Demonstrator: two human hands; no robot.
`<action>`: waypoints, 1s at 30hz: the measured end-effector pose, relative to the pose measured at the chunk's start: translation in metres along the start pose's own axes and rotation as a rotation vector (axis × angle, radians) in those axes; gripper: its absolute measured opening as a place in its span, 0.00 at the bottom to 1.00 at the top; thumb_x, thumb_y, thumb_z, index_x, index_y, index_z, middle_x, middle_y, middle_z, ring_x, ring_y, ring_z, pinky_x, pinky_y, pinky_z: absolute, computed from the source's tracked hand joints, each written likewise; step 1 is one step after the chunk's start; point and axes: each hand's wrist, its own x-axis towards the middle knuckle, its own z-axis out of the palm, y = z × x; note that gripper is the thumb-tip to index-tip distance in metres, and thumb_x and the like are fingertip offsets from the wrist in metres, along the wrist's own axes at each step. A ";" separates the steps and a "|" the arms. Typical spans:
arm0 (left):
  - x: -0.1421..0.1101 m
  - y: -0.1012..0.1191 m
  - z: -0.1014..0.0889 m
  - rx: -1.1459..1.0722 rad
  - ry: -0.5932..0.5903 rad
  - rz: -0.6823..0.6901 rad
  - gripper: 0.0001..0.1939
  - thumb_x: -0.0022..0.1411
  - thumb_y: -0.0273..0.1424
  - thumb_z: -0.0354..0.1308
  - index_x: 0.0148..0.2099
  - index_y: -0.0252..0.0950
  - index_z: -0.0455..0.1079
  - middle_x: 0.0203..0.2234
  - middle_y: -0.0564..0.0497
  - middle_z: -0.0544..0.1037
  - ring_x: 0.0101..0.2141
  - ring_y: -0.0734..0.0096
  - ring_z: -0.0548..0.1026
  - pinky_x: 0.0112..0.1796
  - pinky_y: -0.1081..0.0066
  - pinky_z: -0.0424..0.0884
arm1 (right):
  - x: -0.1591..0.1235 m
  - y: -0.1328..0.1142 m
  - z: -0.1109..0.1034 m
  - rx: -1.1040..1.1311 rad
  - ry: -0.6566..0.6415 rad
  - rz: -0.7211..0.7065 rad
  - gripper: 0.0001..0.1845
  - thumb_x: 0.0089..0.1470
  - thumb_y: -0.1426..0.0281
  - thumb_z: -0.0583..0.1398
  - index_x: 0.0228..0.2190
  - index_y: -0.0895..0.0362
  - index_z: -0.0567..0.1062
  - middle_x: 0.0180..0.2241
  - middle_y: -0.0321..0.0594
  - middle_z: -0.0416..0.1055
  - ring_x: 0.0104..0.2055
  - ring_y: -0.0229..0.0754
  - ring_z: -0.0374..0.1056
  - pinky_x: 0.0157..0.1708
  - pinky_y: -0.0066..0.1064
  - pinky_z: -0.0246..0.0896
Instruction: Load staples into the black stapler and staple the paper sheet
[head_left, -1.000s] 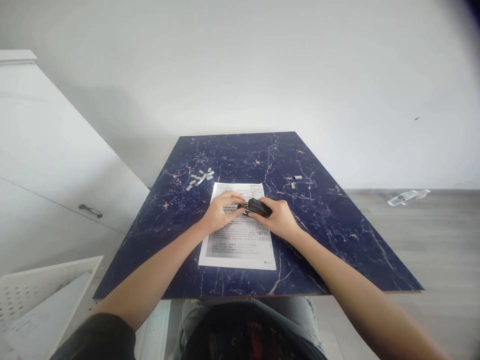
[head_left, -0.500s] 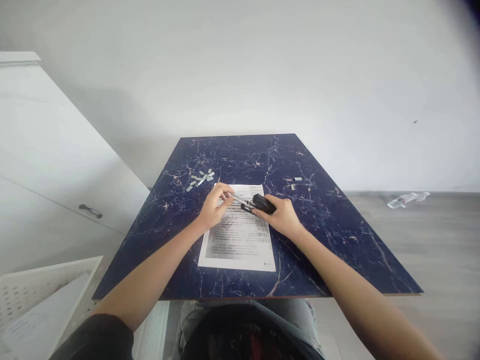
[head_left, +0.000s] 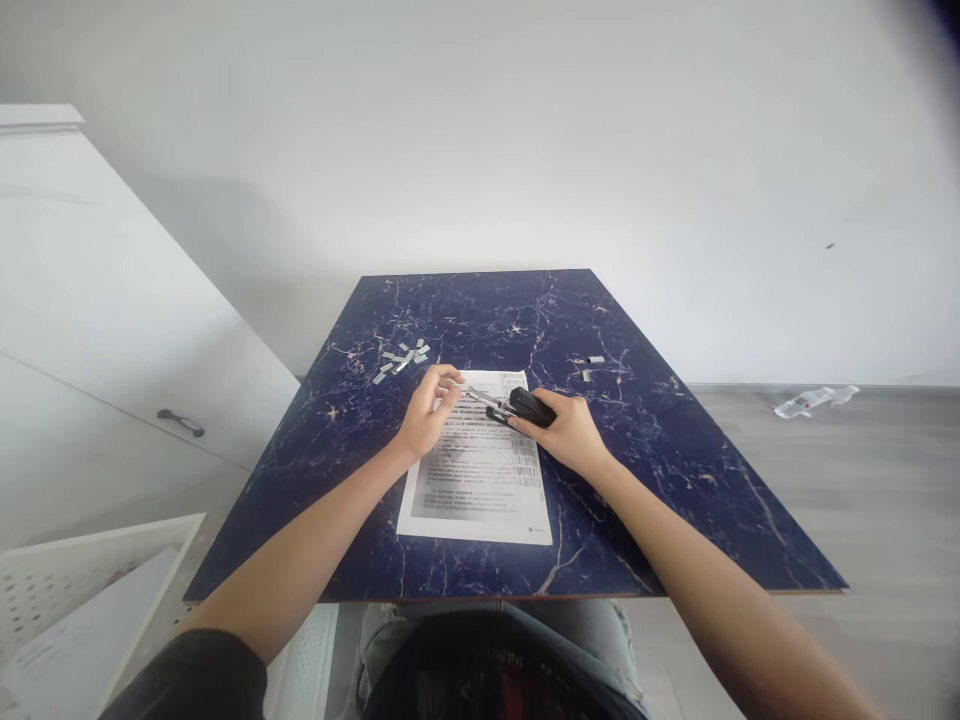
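Observation:
My right hand [head_left: 574, 430] is wrapped around a black stapler [head_left: 531, 407], whose top and base are spread apart. Its long metal staple channel [head_left: 486, 398] sticks out toward the left. By the tip of that channel, my left hand [head_left: 433, 408] has its thumb and fingers a little apart, and no object can be made out between them. Beneath both hands lies a printed sheet of paper [head_left: 480, 500], flat on the table. Several short staple strips [head_left: 405, 360] lie scattered beyond my left hand.
The dark blue marbled table [head_left: 645, 500] stands against a white wall. Small metallic pieces [head_left: 595, 359] lie at its right. A white perforated basket [head_left: 150, 585] is low at the left, near a white cabinet [head_left: 112, 300]. A clear plastic bottle [head_left: 814, 401] lies on the floor.
My right hand and the stapler have shifted slightly right. My left hand has drawn slightly left, and its fingertips have parted from the channel's tip.

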 end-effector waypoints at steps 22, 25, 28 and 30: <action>-0.003 -0.015 -0.002 1.048 -0.235 -0.173 0.24 0.66 0.24 0.51 0.62 0.39 0.70 0.65 0.39 0.61 0.63 0.47 0.60 0.61 0.48 0.58 | -0.128 0.086 -0.139 -0.346 0.253 0.558 0.29 0.47 0.43 0.65 0.37 0.54 0.81 0.26 0.41 0.78 0.34 0.56 0.76 0.29 0.34 0.61; -0.004 -0.013 -0.002 1.039 -0.271 -0.181 0.22 0.69 0.28 0.50 0.63 0.39 0.69 0.66 0.39 0.61 0.63 0.48 0.60 0.60 0.50 0.59 | -0.134 0.092 -0.137 -0.406 0.195 0.567 0.28 0.47 0.42 0.63 0.37 0.53 0.81 0.24 0.40 0.77 0.32 0.56 0.76 0.28 0.35 0.61; -0.004 -0.014 -0.003 1.010 -0.268 -0.188 0.21 0.70 0.34 0.51 0.63 0.41 0.69 0.61 0.40 0.66 0.59 0.49 0.64 0.56 0.51 0.63 | -0.135 0.096 -0.133 -0.459 0.197 0.550 0.29 0.46 0.42 0.64 0.37 0.51 0.81 0.25 0.41 0.78 0.30 0.55 0.76 0.27 0.35 0.62; -0.001 -0.017 -0.003 1.000 -0.248 -0.184 0.21 0.70 0.35 0.52 0.62 0.41 0.69 0.60 0.39 0.67 0.57 0.47 0.65 0.55 0.49 0.64 | -0.132 0.099 -0.132 -0.483 0.210 0.518 0.27 0.44 0.42 0.65 0.35 0.50 0.81 0.26 0.41 0.78 0.30 0.56 0.76 0.27 0.37 0.62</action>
